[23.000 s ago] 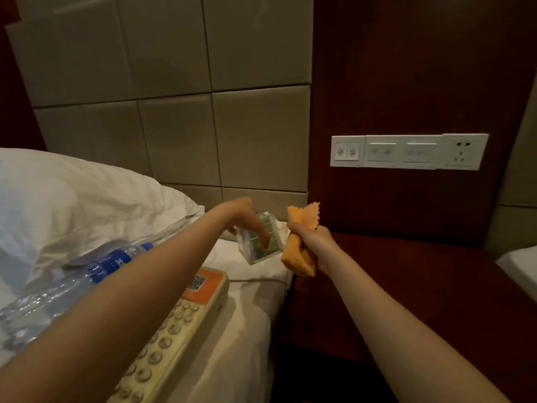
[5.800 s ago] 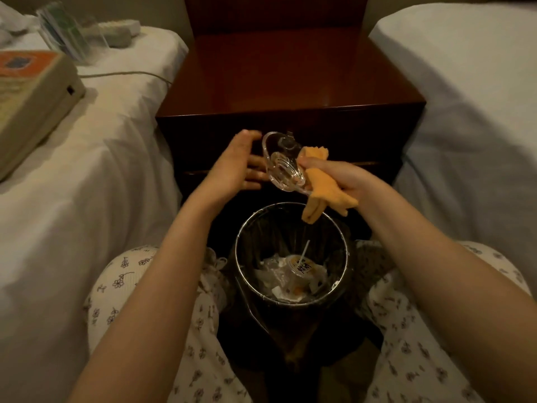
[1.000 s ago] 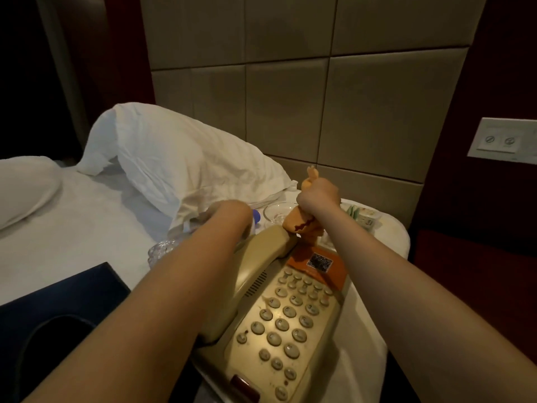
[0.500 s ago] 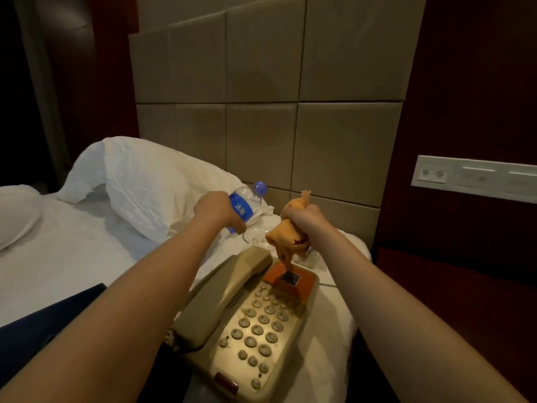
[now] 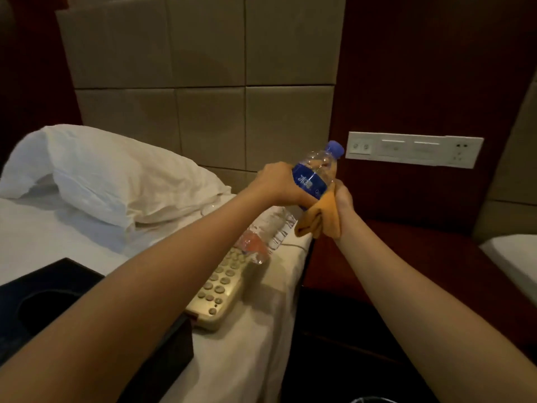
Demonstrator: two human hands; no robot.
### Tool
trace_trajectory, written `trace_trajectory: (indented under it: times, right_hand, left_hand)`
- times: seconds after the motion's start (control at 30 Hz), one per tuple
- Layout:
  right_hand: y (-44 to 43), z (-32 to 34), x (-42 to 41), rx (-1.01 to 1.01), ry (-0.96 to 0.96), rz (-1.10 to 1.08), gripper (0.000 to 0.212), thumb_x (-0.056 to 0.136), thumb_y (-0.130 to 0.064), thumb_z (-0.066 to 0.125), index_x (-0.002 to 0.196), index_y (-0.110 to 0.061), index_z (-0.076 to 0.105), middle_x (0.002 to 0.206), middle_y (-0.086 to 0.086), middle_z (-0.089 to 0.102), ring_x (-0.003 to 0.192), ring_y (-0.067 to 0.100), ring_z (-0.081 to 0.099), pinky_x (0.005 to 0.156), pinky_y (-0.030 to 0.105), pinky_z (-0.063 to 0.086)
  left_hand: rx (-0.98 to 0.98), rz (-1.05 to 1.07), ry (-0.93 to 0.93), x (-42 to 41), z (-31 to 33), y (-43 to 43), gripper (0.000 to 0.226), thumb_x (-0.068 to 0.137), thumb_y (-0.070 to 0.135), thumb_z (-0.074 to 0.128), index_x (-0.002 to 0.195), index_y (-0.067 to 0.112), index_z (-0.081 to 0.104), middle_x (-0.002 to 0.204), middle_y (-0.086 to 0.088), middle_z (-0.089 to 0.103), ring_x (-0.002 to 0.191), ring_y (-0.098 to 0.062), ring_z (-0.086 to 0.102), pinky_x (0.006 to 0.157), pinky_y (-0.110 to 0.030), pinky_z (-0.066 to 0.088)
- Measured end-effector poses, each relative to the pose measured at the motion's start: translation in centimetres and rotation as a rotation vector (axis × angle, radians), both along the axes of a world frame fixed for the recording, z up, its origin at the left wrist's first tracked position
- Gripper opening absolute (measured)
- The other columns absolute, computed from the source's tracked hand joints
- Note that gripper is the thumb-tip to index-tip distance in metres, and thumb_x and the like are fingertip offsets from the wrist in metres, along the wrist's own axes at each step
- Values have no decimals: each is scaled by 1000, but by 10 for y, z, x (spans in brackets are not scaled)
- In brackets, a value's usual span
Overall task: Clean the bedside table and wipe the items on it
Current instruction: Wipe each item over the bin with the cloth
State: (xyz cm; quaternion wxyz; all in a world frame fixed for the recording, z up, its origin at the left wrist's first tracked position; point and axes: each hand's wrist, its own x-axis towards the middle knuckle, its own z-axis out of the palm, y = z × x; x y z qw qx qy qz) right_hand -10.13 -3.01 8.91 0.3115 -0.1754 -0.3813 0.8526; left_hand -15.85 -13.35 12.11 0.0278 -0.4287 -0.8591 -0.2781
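Hands meet above the edge of the bed (image 5: 87,237), just beside the bedside table (image 5: 421,257). From my station I see the left hand (image 5: 276,184) wrapped round the middle of the water bottle (image 5: 309,179), fingers curled over it at the lower end of the blue label. The bottle is held in the air and tilted. Its blue cap (image 5: 334,148) points up and right toward the wall switch panel (image 5: 415,152), and its clear base hangs down and left above the telephone (image 5: 218,283). The right hand (image 5: 343,199) is clenched on the orange cloth (image 5: 322,221) and presses it against the right side of the label. The loose ends of the cloth hang below the fist. So I read both hands as grasping, the left on the bottle and the right on the cloth, with cloth and bottle touching.

The telephone lies on the white sheet near the bed's edge with its keypad showing. Its upper part is hidden behind the bottle and the left forearm. A dark box (image 5: 58,301) with a round hollow in its top sits on the bed just beside the telephone, on the near side. A white pillow (image 5: 116,175) lies against the padded headboard (image 5: 247,68). The bedside table's dark red top sits in shadow to the right of the right arm. The white corner of a second bed (image 5: 511,257) shows beyond it at the right edge.
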Motion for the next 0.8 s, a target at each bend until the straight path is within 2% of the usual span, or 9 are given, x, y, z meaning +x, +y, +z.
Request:
trace_trajectory:
  times: [0.07, 0.2, 0.33, 0.43, 0.5, 0.57, 0.63, 0.7, 0.8]
  right_hand:
    - [13, -12, 29, 4, -8, -36, 32, 100, -23, 35, 77, -10, 52, 69, 9, 60, 69, 19, 53, 60, 30, 45]
    - [45, -36, 81, -4, -15, -80, 30, 99, -31, 36, 83, -13, 55, 82, 7, 57, 75, 19, 56, 68, 32, 47]
    - [63, -59, 136, 40, -114, -198, 28, 99, -27, 36, 82, -14, 54, 79, 4, 56, 72, 16, 55, 66, 29, 47]
    - [61, -82, 171, 100, -245, -318, 27, 100, -25, 37, 78, -16, 51, 78, 2, 53, 70, 14, 52, 63, 26, 45]
    - [55, -99, 188, 143, -332, -335, 28, 100, -25, 37, 77, -17, 50, 75, 0, 53, 67, 13, 52, 59, 23, 43]
    - [50, -119, 200, 171, -405, -336, 26, 99, -29, 38, 80, -18, 51, 76, 0, 55, 68, 13, 53, 60, 23, 44]
    - [46, -140, 205, 200, -454, -359, 29, 98, -36, 37, 82, -19, 54, 78, 1, 58, 72, 16, 57, 71, 30, 47]
    - [42, -160, 210, 217, -487, -427, 36, 98, -41, 34, 88, -18, 59, 79, 0, 60, 76, 19, 59, 80, 36, 49]
    - [32, -180, 222, 303, -505, -541, 38, 100, -41, 29, 107, -13, 54, 81, -2, 59, 72, 12, 58, 66, 24, 46]
  left_hand:
    - [-28, -51, -39, 25, -8, 10, 53, 60, 50, 80, 97, 17, 62, 88, 1, 64, 79, -13, 61, 58, -21, 44]
    - [-77, -110, -109, 75, -35, 32, 46, 60, 50, 80, 85, 17, 61, 76, 3, 60, 72, -14, 60, 57, -23, 45]
    - [-94, -226, -264, 113, -71, 53, 59, 60, 49, 80, 105, 15, 65, 95, -1, 67, 87, -16, 64, 66, -24, 48]
    - [-118, -300, -360, 137, -99, 63, 57, 64, 47, 79, 108, 14, 64, 99, -1, 67, 89, -15, 63, 70, -23, 49]
    - [-159, -292, -362, 151, -118, 68, 54, 67, 50, 76, 105, 14, 64, 97, 0, 64, 89, -15, 62, 69, -24, 49]
    - [-197, -270, -353, 164, -138, 74, 46, 68, 52, 74, 94, 16, 62, 93, 0, 62, 84, -15, 59, 64, -24, 45]
    - [-198, -247, -326, 176, -155, 76, 36, 71, 51, 71, 75, 20, 55, 80, 4, 58, 74, -12, 55, 54, -22, 37]
    - [-186, -242, -266, 187, -169, 75, 37, 74, 50, 69, 66, 22, 47, 70, 6, 52, 64, -9, 50, 50, -21, 33]
    - [-129, -245, -170, 200, -189, 70, 36, 76, 46, 68, 67, 21, 43, 67, 7, 50, 61, -10, 49, 49, -22, 33]
